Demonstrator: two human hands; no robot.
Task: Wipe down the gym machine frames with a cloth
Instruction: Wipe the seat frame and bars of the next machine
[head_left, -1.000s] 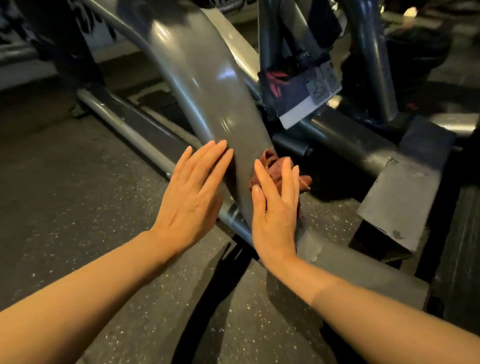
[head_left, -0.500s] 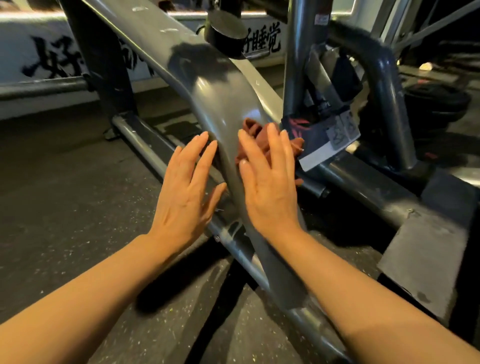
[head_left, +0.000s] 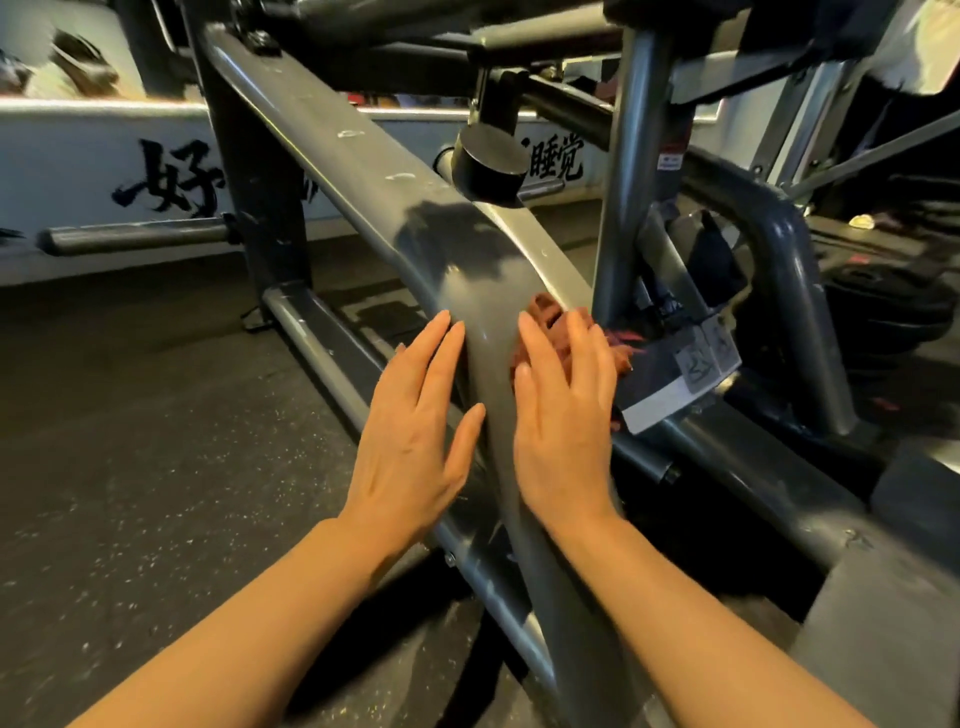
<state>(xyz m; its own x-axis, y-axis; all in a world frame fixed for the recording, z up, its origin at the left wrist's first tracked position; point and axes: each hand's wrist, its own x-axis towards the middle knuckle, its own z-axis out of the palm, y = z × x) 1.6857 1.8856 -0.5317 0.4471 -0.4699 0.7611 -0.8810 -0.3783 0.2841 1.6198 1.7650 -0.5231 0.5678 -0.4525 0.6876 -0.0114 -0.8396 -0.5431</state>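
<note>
A wide grey frame beam (head_left: 457, 270) of the gym machine slopes from upper left down to the lower middle. My right hand (head_left: 563, 415) lies flat with straight fingers on a crumpled reddish-brown cloth (head_left: 550, 325), pressing it against the beam's right side. Only the cloth's upper edge and right fringe show past the fingers. My left hand (head_left: 415, 436) lies with straight fingers along the beam's left side, its thumb touching the beam.
A round black stopper (head_left: 491, 163) hangs just above the beam. An upright post (head_left: 623, 208), a curved tube (head_left: 795, 291) and a label card (head_left: 680, 369) crowd the right side. A low floor rail (head_left: 322, 343) runs on the left. Weight plates (head_left: 893, 301) lie at far right.
Both hands have slid up the beam from its lower end, the right one carrying the cloth along. The view has tilted up, showing more of the machine's upper frame.
</note>
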